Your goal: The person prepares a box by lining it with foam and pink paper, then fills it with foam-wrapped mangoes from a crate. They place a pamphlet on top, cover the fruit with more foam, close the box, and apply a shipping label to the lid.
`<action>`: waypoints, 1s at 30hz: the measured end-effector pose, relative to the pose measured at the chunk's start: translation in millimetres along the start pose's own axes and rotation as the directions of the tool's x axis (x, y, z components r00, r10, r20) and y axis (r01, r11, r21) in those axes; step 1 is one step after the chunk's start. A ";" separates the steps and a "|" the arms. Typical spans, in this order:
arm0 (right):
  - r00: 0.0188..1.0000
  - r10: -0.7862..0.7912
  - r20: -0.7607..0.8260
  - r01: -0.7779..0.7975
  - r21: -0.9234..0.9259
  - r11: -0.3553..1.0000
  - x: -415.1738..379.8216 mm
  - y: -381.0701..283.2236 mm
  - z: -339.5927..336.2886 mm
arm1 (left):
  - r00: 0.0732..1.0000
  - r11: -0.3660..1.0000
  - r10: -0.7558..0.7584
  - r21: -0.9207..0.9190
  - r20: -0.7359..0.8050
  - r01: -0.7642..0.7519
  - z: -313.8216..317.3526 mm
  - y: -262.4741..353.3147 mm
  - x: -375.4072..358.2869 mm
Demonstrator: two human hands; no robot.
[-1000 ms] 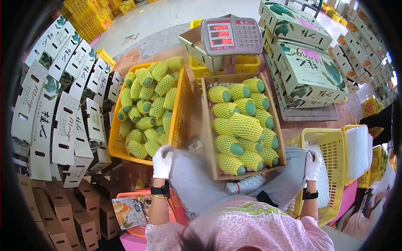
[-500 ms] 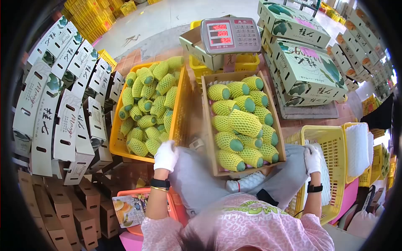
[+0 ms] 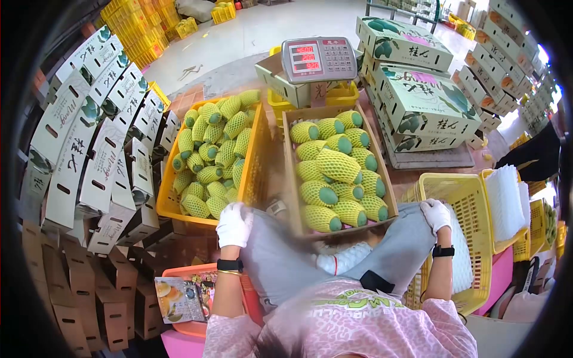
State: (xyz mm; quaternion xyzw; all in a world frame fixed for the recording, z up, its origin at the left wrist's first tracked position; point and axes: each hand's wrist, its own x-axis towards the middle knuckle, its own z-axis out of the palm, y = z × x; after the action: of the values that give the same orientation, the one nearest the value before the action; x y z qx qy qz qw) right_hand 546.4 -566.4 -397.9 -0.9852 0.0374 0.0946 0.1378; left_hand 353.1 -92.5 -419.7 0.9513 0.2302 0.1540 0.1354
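My left hand (image 3: 234,225), in a white glove, rests on my left knee beside the near corner of an orange crate (image 3: 258,156) of mangoes in yellow-green foam nets. On my right knee lies my right hand (image 3: 436,215), also gloved, with nothing held in it. Between and beyond my knees stands an open cardboard box (image 3: 391,197) filled with rows of netted mangoes. One netted mango (image 3: 339,165) lies on top of the others. Behind the box, a scale display (image 3: 319,59) shows red digits.
Printed cartons (image 3: 427,107) are stacked at the right back, and more cartons (image 3: 95,161) stand at the left. Yellow baskets (image 3: 459,238) with white foam sleeves sit at my right. An orange-red basket (image 3: 253,298) holding packets is by my left forearm.
The camera view has shifted slightly, so the mango box and scale appear a little further left. Both hands remain on my knees, with the right one slightly higher in view.
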 end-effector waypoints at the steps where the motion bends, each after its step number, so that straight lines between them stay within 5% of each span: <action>1: 1.000 -0.016 -0.014 0.016 -0.001 1.000 0.7 1.0 0.3 | 1.000 1.000 -0.005 0.010 0.026 0.005 -3.4 2.3 -0.7; 6: 0.992 -0.118 0.035 0.115 0.080 0.990 10.3 15.0 5.3 | 0.994 0.997 0.071 -0.004 -0.086 -0.071 -10.0 10.7 -21.6; 8: 0.978 -0.210 -0.004 0.209 0.119 0.971 19.4 24.7 11.0 | 0.994 0.944 0.015 -0.326 -0.108 -0.049 -12.3 0.0 -24.1; 11: 0.975 -0.222 0.026 0.214 0.173 0.961 33.4 37.0 18.2 | 0.933 0.624 -0.348 -0.719 0.094 0.305 -14.3 -40.6 -20.5; 14: 0.982 -0.183 0.039 0.172 0.208 0.963 38.0 37.9 15.1 | 0.859 0.843 -0.496 -0.168 0.127 0.511 -28.9 -94.3 3.8; 16: 0.981 -0.180 0.067 0.159 0.247 0.956 42.4 36.7 13.3 | 0.764 0.760 -0.645 -0.094 0.015 0.644 -19.4 -135.1 28.2; 19: 0.991 -0.108 0.077 0.086 0.244 0.966 41.9 34.2 10.0 | 0.592 0.604 -0.797 0.147 0.123 0.783 -12.6 -162.3 72.4; 22: 0.986 -0.155 0.061 0.136 0.250 0.959 38.6 33.0 9.3 | 0.518 0.533 -0.844 0.333 0.140 0.778 16.0 -169.3 93.3; 23: 0.994 -0.080 0.068 0.062 0.242 0.968 33.5 29.3 7.2 | 0.417 0.404 -0.906 0.456 0.076 0.793 21.2 -160.0 97.4; 24: 0.998 0.001 0.068 -0.017 0.236 0.972 26.8 15.3 4.8 | 0.466 0.437 -0.882 0.476 0.062 0.763 29.2 -169.7 96.5; 25: 0.998 -0.066 -0.005 0.066 0.222 0.973 20.9 12.0 4.3 | 0.529 0.555 -0.831 0.308 0.168 0.773 42.9 -190.6 93.1; 30: 0.999 0.034 -0.008 -0.033 0.073 0.997 17.7 -2.0 -0.3 | 0.576 0.574 -0.816 0.057 -0.043 0.817 -7.8 -138.6 104.1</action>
State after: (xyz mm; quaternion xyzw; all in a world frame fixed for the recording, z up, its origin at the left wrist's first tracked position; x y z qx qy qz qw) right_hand 564.0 -565.5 -400.6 -0.9792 0.0579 0.0907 0.1720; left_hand 383.5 77.7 -434.0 0.7416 0.6484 0.0719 0.1561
